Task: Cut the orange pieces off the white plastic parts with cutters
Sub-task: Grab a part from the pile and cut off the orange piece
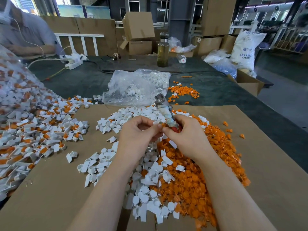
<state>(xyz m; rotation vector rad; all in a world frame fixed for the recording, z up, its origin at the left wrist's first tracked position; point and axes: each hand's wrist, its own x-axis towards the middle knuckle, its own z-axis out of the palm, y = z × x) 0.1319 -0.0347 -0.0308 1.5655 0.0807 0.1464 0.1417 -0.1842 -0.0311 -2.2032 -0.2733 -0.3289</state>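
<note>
Your left hand point(139, 130) pinches a small white part with an orange piece point(160, 125) at its fingertips, above the cardboard point(55, 189) on the counter. Your right hand point(186, 134) curls round the cutters point(164, 109), jaws pointing away, forefinger touching the part. Cut orange pieces point(200, 172) heaped below

Both forearms bare; left hand point(136, 134), right hand point(188, 135) ungloved, apparently no rings.
</note>
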